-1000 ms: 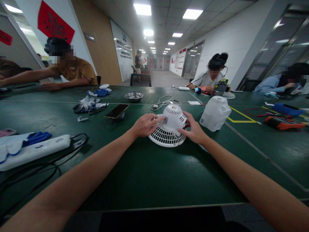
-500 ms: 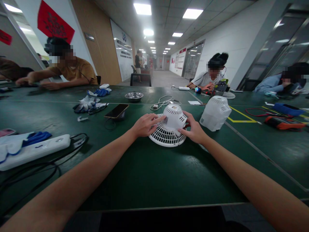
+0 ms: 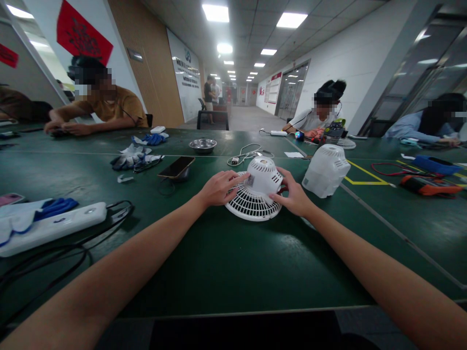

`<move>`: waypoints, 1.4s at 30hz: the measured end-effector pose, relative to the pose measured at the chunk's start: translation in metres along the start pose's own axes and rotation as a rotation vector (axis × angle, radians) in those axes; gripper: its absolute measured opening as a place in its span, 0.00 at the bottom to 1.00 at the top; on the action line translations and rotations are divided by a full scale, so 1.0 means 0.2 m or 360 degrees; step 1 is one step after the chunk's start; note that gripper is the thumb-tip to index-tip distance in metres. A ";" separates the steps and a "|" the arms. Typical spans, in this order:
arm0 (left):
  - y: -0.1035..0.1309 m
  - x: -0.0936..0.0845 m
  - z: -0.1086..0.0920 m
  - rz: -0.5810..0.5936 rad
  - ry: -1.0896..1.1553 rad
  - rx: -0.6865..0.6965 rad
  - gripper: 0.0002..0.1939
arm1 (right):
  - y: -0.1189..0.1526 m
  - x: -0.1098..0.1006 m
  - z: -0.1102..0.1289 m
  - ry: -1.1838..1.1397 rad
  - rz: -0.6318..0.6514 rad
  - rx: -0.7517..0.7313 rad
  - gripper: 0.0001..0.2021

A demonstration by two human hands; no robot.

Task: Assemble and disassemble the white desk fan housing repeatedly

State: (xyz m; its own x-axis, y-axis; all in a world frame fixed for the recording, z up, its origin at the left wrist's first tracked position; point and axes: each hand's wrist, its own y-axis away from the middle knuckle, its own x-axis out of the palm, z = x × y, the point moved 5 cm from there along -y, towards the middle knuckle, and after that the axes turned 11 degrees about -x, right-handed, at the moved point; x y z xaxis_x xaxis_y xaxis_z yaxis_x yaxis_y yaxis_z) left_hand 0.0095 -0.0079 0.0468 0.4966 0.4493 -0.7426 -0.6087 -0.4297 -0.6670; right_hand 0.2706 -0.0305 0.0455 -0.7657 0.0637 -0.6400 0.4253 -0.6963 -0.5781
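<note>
A white fan head [image 3: 263,177] lies grille-down on the green table, its rounded, slotted motor housing on top and the ribbed grille [image 3: 252,206] flaring out below. My right hand [image 3: 295,194] holds the housing from the right, thumb in front and fingers behind. At the left, my left hand [image 3: 222,188] touches the housing with a stretched-out index finger. Its thumb is apart, by the grille's edge, and the other fingers are partly hidden. A white plastic fan base [image 3: 326,172] stands just right of my right hand.
Behind the fan lie a white cable [image 3: 251,153] and a metal bowl [image 3: 203,145]. A phone [image 3: 177,167], gloves [image 3: 133,158] and a power strip [image 3: 62,226] are at left. An orange meter [image 3: 428,186] lies at right. Co-workers sit across the table.
My hands and the fan have hardly moved. The co-worker at left has drawn their arm in, bringing both hands together; the person at far right has shifted their arms.
</note>
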 end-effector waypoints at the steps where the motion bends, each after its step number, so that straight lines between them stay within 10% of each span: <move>1: 0.00 0.00 0.00 0.0000 -0.0003 0.0006 0.31 | 0.00 0.00 0.00 0.0002 0.0002 0.0004 0.45; 42: 0.00 0.02 0.01 0.0007 -0.0018 0.0037 0.32 | -0.01 -0.01 0.02 0.0035 0.0001 0.0001 0.44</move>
State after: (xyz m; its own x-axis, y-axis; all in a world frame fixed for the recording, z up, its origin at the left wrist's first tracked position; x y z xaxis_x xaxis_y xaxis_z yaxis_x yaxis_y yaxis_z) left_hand 0.0093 -0.0042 0.0434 0.4869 0.4564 -0.7448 -0.6251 -0.4135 -0.6620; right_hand 0.2696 -0.0322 0.0485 -0.7544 0.0789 -0.6516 0.4258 -0.6967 -0.5773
